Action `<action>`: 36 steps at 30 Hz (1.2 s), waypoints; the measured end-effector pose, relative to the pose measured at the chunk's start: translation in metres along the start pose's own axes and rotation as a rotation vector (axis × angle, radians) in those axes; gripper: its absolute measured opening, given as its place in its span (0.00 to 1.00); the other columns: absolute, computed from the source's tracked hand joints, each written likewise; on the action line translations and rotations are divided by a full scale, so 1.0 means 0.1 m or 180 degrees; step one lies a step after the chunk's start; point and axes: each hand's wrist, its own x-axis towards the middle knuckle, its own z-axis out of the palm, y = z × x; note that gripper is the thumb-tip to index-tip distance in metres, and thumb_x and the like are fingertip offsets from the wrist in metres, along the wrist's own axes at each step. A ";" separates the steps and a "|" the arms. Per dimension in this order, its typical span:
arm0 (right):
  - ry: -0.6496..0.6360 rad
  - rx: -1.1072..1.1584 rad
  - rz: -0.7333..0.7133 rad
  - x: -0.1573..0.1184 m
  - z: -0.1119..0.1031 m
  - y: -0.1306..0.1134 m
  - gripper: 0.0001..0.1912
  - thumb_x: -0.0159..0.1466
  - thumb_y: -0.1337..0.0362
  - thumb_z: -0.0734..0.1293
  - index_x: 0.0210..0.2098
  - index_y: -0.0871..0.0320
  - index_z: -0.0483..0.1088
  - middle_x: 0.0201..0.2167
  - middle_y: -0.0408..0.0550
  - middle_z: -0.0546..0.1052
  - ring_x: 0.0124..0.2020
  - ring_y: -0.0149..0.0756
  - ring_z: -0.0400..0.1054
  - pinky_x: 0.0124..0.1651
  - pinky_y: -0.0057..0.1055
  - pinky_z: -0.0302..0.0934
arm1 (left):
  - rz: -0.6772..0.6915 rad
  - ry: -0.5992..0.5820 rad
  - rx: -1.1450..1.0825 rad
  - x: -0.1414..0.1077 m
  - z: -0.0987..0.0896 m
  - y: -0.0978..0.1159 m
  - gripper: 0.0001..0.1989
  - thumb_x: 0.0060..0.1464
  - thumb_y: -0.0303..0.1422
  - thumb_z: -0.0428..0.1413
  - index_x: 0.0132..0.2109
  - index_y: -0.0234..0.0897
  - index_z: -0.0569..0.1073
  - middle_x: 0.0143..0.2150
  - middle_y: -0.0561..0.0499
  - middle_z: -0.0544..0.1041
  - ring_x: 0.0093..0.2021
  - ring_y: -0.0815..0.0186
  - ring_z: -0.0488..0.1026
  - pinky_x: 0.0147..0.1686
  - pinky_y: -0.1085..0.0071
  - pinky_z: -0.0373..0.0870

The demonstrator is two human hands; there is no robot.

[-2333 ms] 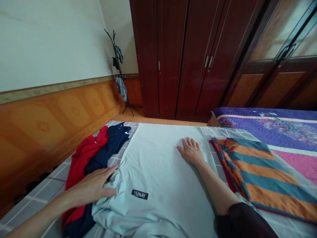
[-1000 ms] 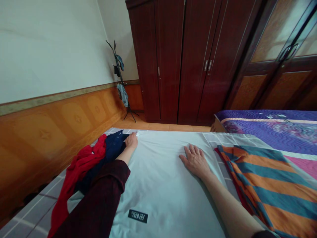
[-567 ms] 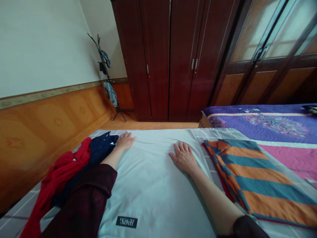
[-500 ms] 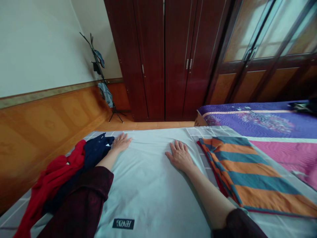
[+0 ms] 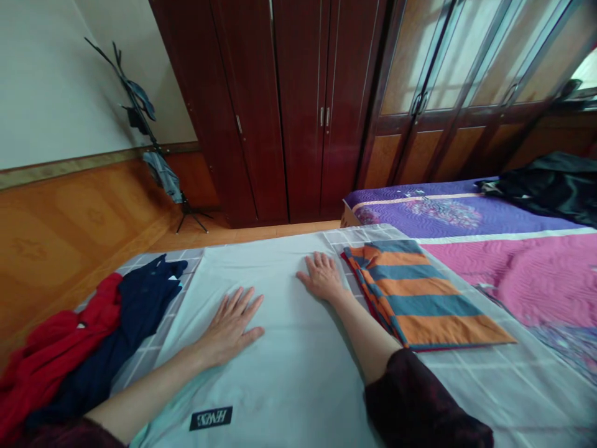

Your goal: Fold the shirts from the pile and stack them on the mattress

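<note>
A pale grey-green cloth garment (image 5: 289, 361) lies spread flat before me, a black label with white letters (image 5: 211, 418) at its near end. My left hand (image 5: 232, 326) rests palm down on the middle left of it, fingers spread. Farther up, near its right edge, my right hand (image 5: 321, 275) also lies flat with fingers stretched out. Neither hand grips anything. Just right of my right forearm is a folded orange and teal striped garment (image 5: 420, 289), with a red edge showing beneath it.
Left of the pale garment lie a crumpled navy garment (image 5: 144, 305) and a red garment (image 5: 69, 342), on a checked sheet (image 5: 471, 389). Beyond stand a dark red wardrobe (image 5: 298, 149) and a coat rack (image 5: 152, 134). A purple and pink bedspread (image 5: 476, 264) with a dark jacket (image 5: 553, 186) is at right.
My left hand has moved from the far left edge of the pale garment in toward its middle and nearer to me. My right hand stays flat near the right edge. The view has turned right.
</note>
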 end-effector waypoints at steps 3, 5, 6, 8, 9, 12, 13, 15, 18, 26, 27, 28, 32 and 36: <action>0.0078 -0.0090 0.0375 0.03 0.01 0.16 0.35 0.68 0.50 0.52 0.63 0.73 0.50 0.63 0.75 0.51 0.64 0.62 0.45 0.59 0.54 0.40 | -0.0172 0.0043 0.0020 -0.17 0.00 -0.12 0.33 0.61 0.53 0.38 0.68 0.44 0.44 0.70 0.45 0.39 0.69 0.50 0.34 0.63 0.46 0.38; 0.0059 -0.0123 0.0344 0.03 0.02 0.18 0.35 0.67 0.48 0.53 0.63 0.69 0.51 0.64 0.71 0.52 0.64 0.61 0.44 0.60 0.52 0.39 | -0.0240 0.0073 0.0036 -0.33 0.01 -0.16 0.32 0.62 0.52 0.38 0.68 0.44 0.45 0.70 0.44 0.39 0.69 0.49 0.35 0.63 0.45 0.40; 0.0036 -0.0133 0.0293 0.03 0.02 0.16 0.34 0.67 0.48 0.53 0.63 0.67 0.53 0.64 0.69 0.52 0.64 0.60 0.44 0.61 0.51 0.39 | -0.0264 0.0056 0.0043 -0.41 0.01 -0.16 0.32 0.62 0.51 0.38 0.68 0.43 0.45 0.70 0.43 0.40 0.69 0.48 0.35 0.62 0.44 0.42; -0.0035 -0.0143 0.0167 0.02 0.02 0.11 0.34 0.66 0.47 0.54 0.62 0.65 0.54 0.64 0.66 0.53 0.64 0.58 0.44 0.61 0.50 0.40 | -0.0235 -0.0023 0.0061 -0.61 0.00 -0.14 0.33 0.62 0.51 0.39 0.68 0.42 0.46 0.70 0.42 0.41 0.68 0.47 0.35 0.62 0.43 0.44; -0.0076 -0.0144 0.0097 0.02 0.01 0.09 0.33 0.66 0.47 0.54 0.62 0.63 0.54 0.64 0.65 0.53 0.64 0.57 0.45 0.61 0.49 0.40 | -0.0176 -0.0066 0.0069 -0.71 -0.02 -0.11 0.33 0.61 0.52 0.40 0.68 0.42 0.46 0.70 0.41 0.41 0.68 0.46 0.36 0.61 0.43 0.45; -0.0191 -0.0151 -0.0088 0.00 -0.03 0.01 0.32 0.66 0.46 0.53 0.62 0.61 0.55 0.64 0.63 0.54 0.64 0.56 0.46 0.60 0.50 0.42 | 0.0092 -0.0039 0.0091 -1.09 -0.06 0.00 0.33 0.61 0.51 0.42 0.68 0.42 0.46 0.69 0.41 0.45 0.68 0.48 0.41 0.61 0.46 0.50; -0.0216 -0.0160 -0.0127 -0.01 -0.04 -0.02 0.32 0.67 0.46 0.53 0.62 0.61 0.55 0.64 0.63 0.54 0.64 0.57 0.46 0.60 0.50 0.43 | 0.0202 0.0050 0.0106 -1.24 -0.07 0.05 0.33 0.61 0.50 0.43 0.68 0.42 0.46 0.69 0.42 0.47 0.68 0.50 0.44 0.61 0.49 0.52; -0.0268 -0.0173 -0.0241 -0.04 -0.07 -0.08 0.32 0.67 0.46 0.52 0.62 0.61 0.55 0.64 0.63 0.54 0.64 0.56 0.47 0.59 0.49 0.44 | 0.0481 0.0320 0.0173 -1.55 -0.05 0.16 0.34 0.60 0.49 0.47 0.68 0.42 0.47 0.69 0.43 0.50 0.67 0.52 0.49 0.61 0.53 0.56; -0.0352 -0.0199 -0.0475 -0.07 -0.13 -0.18 0.30 0.67 0.48 0.54 0.62 0.59 0.56 0.64 0.61 0.55 0.63 0.55 0.48 0.59 0.49 0.45 | 0.0913 0.0802 0.0295 -2.02 0.03 0.30 0.29 0.59 0.42 0.52 0.65 0.43 0.56 0.66 0.46 0.58 0.65 0.55 0.54 0.61 0.56 0.57; -0.0386 0.0222 -0.1586 -0.81 -0.74 -0.79 0.27 0.65 0.56 0.61 0.60 0.64 0.59 0.60 0.61 0.63 0.60 0.48 0.56 0.59 0.39 0.52 | 0.0473 0.1448 0.0225 -2.65 0.21 0.09 0.16 0.59 0.32 0.53 0.54 0.36 0.69 0.53 0.44 0.71 0.55 0.59 0.66 0.54 0.65 0.65; -0.0415 0.0532 -0.1920 -1.03 -0.83 -0.92 0.24 0.65 0.57 0.60 0.58 0.62 0.61 0.57 0.58 0.66 0.57 0.45 0.60 0.58 0.38 0.54 | 0.0450 0.1468 0.0184 -2.64 0.19 0.05 0.14 0.60 0.31 0.52 0.53 0.36 0.70 0.51 0.44 0.72 0.53 0.59 0.67 0.54 0.65 0.65; -0.0551 0.0818 -0.2185 -1.26 -0.91 -1.06 0.22 0.66 0.57 0.60 0.56 0.60 0.64 0.53 0.56 0.70 0.53 0.43 0.64 0.54 0.36 0.58 | 0.0421 0.1466 0.0108 -2.61 0.17 0.02 0.12 0.61 0.30 0.50 0.50 0.35 0.71 0.49 0.45 0.74 0.51 0.60 0.69 0.52 0.65 0.65; -0.1205 0.1237 -0.2793 -1.98 -0.99 -1.56 0.31 0.60 0.54 0.66 0.59 0.59 0.58 0.51 0.55 0.71 0.48 0.44 0.66 0.47 0.37 0.62 | -0.0109 0.1329 -0.0456 -2.34 -0.03 -0.02 0.12 0.63 0.28 0.44 0.41 0.36 0.72 0.35 0.50 0.77 0.38 0.65 0.74 0.40 0.71 0.67; -0.1309 0.1108 -0.2276 -1.90 -0.75 -1.78 0.21 0.57 0.64 0.65 0.50 0.61 0.66 0.42 0.55 0.74 0.42 0.42 0.67 0.41 0.33 0.59 | -0.0868 0.0981 -0.0629 -2.04 -0.33 -0.05 0.10 0.62 0.33 0.47 0.40 0.38 0.72 0.31 0.53 0.77 0.34 0.64 0.76 0.33 0.73 0.65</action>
